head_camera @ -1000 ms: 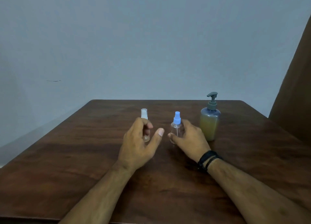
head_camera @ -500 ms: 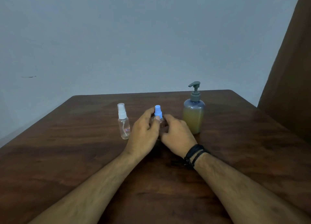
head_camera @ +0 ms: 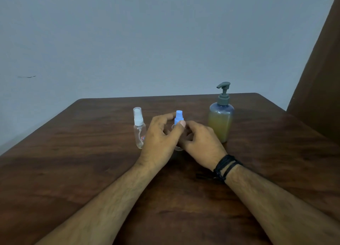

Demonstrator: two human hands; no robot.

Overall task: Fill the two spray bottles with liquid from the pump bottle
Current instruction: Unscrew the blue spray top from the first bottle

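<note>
1. Your left hand point(head_camera: 158, 143) wraps round the small clear spray bottle with the blue nozzle point(head_camera: 178, 118); thumb tip presses the base of the blue nozzle, fingers curl behind it.
2. Your right hand point(head_camera: 201, 144) grips the same bottle's clear body from the other side, fingers curled in; body mostly hidden between both hands, only its bottom edge shows.
3. That blue-nozzle bottle stands upright on the dark brown wooden table point(head_camera: 92, 162), just left of the pump bottle.
4. Landmark: tall translucent pump bottle with grey pump head point(head_camera: 221, 119), yellowish liquid inside up to near the shoulder, upright, spout pointing left.
5. Slim clear spray bottle with white sprayer under a clear cap point(head_camera: 139, 128) stands further left of the pump bottle, beyond your left hand, upright, looks empty, small red-and-white label low on its side; no hand holds it.
6. Black cord wristband point(head_camera: 225, 168) on your right wrist, near side of the pump bottle.
</note>
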